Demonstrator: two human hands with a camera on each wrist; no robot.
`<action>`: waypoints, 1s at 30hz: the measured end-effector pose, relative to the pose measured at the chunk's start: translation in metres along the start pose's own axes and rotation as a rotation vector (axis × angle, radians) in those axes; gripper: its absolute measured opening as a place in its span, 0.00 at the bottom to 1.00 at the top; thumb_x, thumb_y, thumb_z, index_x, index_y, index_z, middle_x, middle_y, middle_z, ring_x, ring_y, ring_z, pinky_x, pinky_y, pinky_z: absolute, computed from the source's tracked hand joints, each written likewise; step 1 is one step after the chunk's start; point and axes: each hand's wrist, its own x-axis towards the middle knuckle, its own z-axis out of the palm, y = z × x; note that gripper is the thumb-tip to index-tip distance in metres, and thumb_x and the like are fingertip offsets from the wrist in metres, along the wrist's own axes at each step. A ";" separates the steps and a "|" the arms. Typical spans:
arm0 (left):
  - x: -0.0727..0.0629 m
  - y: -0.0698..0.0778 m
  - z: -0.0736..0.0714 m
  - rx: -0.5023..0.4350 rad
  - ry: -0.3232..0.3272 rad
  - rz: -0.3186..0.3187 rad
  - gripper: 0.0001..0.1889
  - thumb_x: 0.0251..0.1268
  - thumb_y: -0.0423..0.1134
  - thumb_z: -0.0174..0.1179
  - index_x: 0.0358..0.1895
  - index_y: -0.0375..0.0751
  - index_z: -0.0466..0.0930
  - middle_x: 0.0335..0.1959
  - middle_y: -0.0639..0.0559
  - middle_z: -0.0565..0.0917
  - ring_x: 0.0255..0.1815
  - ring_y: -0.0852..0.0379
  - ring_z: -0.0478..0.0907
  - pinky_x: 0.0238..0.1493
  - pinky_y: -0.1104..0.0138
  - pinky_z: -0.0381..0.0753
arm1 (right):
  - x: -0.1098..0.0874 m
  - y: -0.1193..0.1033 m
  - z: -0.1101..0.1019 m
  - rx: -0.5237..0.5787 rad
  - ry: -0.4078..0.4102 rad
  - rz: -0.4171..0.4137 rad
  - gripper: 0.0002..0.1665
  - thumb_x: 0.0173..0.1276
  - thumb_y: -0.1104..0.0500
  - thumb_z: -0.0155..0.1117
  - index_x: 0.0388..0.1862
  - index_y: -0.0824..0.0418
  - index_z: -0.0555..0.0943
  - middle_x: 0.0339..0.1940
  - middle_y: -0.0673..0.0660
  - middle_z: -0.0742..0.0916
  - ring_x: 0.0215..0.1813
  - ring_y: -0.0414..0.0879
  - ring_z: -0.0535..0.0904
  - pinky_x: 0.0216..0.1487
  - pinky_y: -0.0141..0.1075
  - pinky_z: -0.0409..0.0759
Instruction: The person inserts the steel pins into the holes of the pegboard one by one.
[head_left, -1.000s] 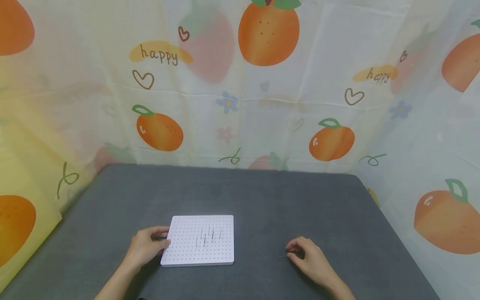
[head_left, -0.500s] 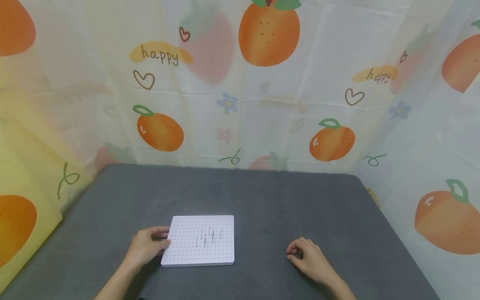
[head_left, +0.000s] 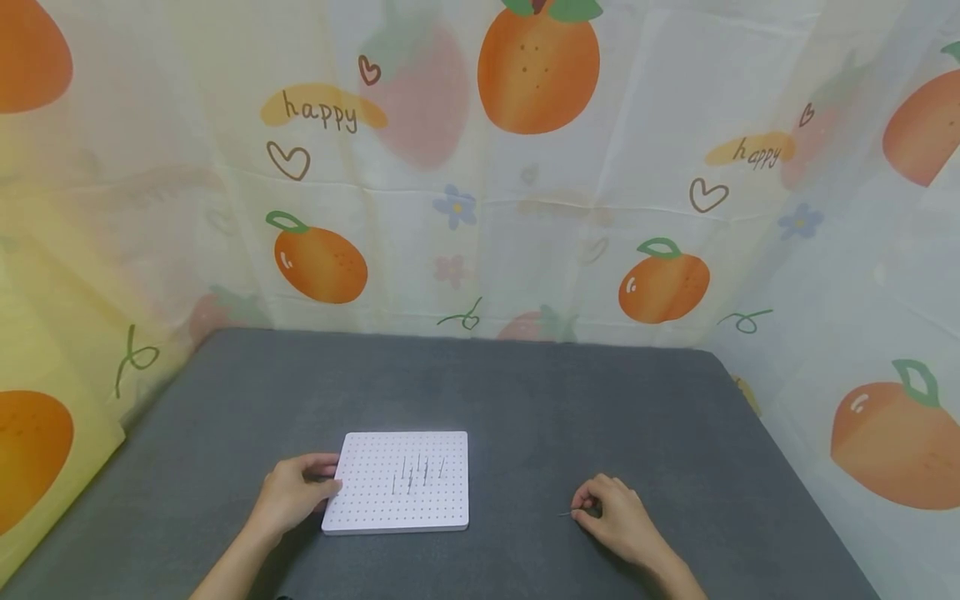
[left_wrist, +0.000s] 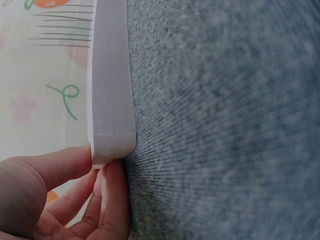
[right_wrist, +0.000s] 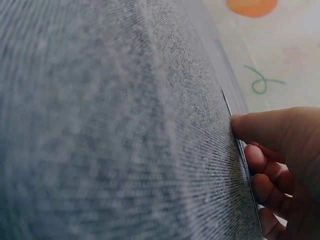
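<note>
A white pegboard (head_left: 395, 500) full of small holes lies flat on the dark table. Several thin metal pins (head_left: 409, 477) stand up from its middle and right part. My left hand (head_left: 288, 498) grips the board's left edge, thumb (left_wrist: 70, 165) against the top edge and fingers curled at the side. To the right of the board, low over the table, my right hand (head_left: 618, 521) pinches a loose thin metal pin (head_left: 565, 514) whose end sticks out leftward from the fingertips. Seen from the right wrist, that pin (right_wrist: 227, 102) runs along the table surface beneath the thumb.
A dark grey cloth-like surface covers the table (head_left: 525, 400). Behind it and at the sides hangs a curtain (head_left: 540, 250) printed with oranges. A small dark object (head_left: 283, 597) peeks in at the bottom edge, too cut off to identify.
Both hands stay nearly in place. The pin at my right fingertips shifts only slightly, and the pegboard has not moved.
</note>
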 end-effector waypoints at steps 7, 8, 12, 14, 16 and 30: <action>0.000 0.000 0.001 -0.007 0.000 -0.003 0.22 0.50 0.32 0.63 0.52 0.32 0.76 0.40 0.42 0.82 0.31 0.56 0.77 0.26 0.66 0.80 | 0.000 -0.001 0.001 -0.020 0.013 0.015 0.14 0.51 0.61 0.70 0.20 0.43 0.75 0.23 0.37 0.72 0.30 0.33 0.64 0.35 0.32 0.61; 0.000 0.000 0.001 -0.008 0.000 -0.002 0.21 0.50 0.32 0.63 0.52 0.32 0.76 0.40 0.42 0.82 0.31 0.56 0.77 0.27 0.66 0.80 | 0.000 -0.001 0.001 -0.024 0.016 0.016 0.14 0.51 0.61 0.70 0.20 0.43 0.75 0.23 0.37 0.72 0.30 0.33 0.64 0.35 0.32 0.61; 0.000 -0.001 0.001 -0.012 0.003 0.003 0.21 0.50 0.32 0.63 0.52 0.32 0.76 0.40 0.42 0.83 0.30 0.57 0.78 0.27 0.66 0.80 | 0.001 -0.001 0.002 -0.032 0.025 0.025 0.14 0.52 0.61 0.69 0.19 0.43 0.75 0.22 0.37 0.72 0.29 0.33 0.64 0.35 0.32 0.61; 0.000 -0.001 0.001 -0.010 0.006 0.006 0.21 0.50 0.32 0.63 0.52 0.32 0.76 0.39 0.42 0.83 0.30 0.57 0.78 0.27 0.66 0.80 | 0.001 -0.002 0.002 -0.032 0.028 0.032 0.14 0.52 0.62 0.68 0.19 0.43 0.76 0.22 0.37 0.72 0.29 0.33 0.64 0.35 0.32 0.61; 0.000 0.000 0.001 -0.010 0.006 0.007 0.21 0.50 0.32 0.63 0.52 0.32 0.76 0.40 0.42 0.83 0.30 0.57 0.78 0.27 0.66 0.81 | 0.001 -0.002 0.002 -0.028 0.026 0.041 0.13 0.53 0.62 0.68 0.20 0.43 0.76 0.23 0.37 0.72 0.29 0.33 0.64 0.35 0.32 0.61; -0.001 -0.001 0.000 -0.016 0.009 0.029 0.21 0.50 0.32 0.63 0.51 0.31 0.77 0.38 0.42 0.83 0.30 0.57 0.77 0.26 0.66 0.80 | 0.014 -0.013 -0.004 0.042 0.077 0.074 0.09 0.59 0.63 0.64 0.26 0.50 0.75 0.20 0.40 0.73 0.25 0.34 0.65 0.29 0.28 0.65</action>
